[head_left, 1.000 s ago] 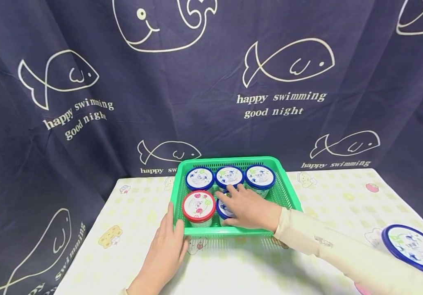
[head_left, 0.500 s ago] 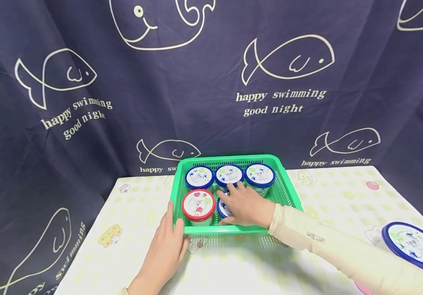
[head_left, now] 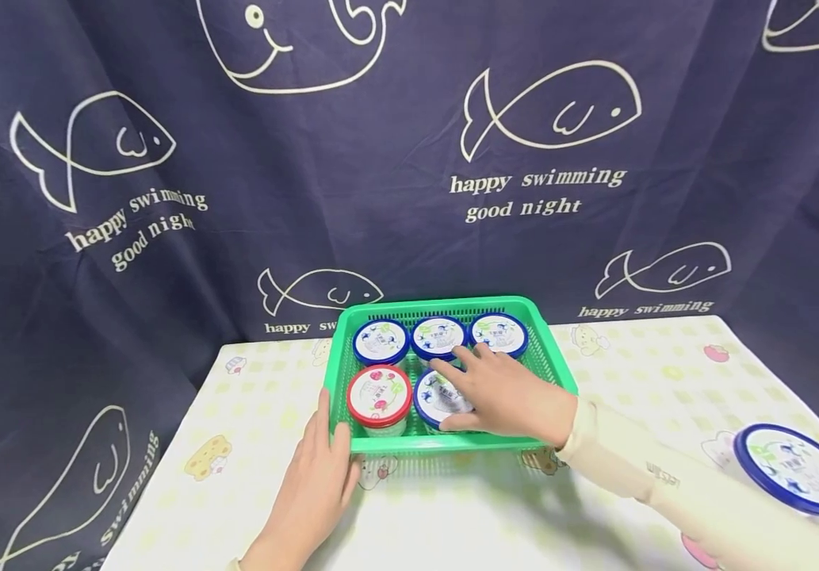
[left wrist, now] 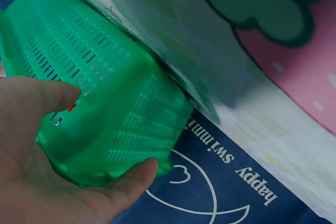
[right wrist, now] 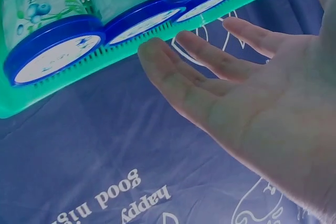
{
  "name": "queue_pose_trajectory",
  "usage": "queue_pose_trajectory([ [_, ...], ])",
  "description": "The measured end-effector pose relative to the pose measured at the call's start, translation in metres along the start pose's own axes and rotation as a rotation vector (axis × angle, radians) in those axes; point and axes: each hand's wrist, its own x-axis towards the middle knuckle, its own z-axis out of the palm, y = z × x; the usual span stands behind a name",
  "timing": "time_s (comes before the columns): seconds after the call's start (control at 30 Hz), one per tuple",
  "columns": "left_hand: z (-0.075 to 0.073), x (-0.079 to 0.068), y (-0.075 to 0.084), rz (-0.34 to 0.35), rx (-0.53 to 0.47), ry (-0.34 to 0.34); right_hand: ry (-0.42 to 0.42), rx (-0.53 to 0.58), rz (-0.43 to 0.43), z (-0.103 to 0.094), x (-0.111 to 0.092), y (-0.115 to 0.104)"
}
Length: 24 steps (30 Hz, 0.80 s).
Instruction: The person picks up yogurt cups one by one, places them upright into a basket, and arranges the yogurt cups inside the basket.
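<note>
A green plastic basket (head_left: 396,445) holds several round lidded tubs: three with blue-rimmed lids along the back, a red-lidded tub (head_left: 379,392) at front left and a blue-lidded tub (head_left: 434,396) beside it. My left hand (head_left: 318,476) rests at the basket's front left corner, fingers straight. In the left wrist view, its thumb lies on one wall and a finger on the other. Above the front blue-lidded tub hovers my right hand (head_left: 512,394), fingers spread and holding nothing; it partly covers that lid. The right wrist view shows its bare palm (right wrist: 262,87).
Another blue-lidded tub (head_left: 794,468) stands on the table at the right, near my right sleeve (head_left: 673,484). A patterned cloth covers the table (head_left: 188,507). Behind it hangs a dark blue curtain (head_left: 395,190) with white fish drawings.
My right hand has risen off the front blue-lidded tub and moved right, uncovering more of its lid. My left hand has stayed at the basket corner. The head view has shifted slightly.
</note>
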Motion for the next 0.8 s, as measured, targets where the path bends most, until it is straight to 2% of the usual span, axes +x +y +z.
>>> queue_pose_trajectory([
  [0.27, 0.002, -0.002, 0.000, -0.002, -0.007, 0.001, 0.022, 0.003, -0.009, 0.003, -0.013, 0.004],
  [0.53, 0.000, -0.001, 0.001, -0.003, -0.002, -0.010, 0.139, -0.013, -0.016, 0.004, -0.024, 0.013],
  [0.8, 0.000, 0.001, 0.001, 0.020, 0.017, 0.024, 0.247, 0.001, -0.011, 0.006, -0.035, 0.020],
])
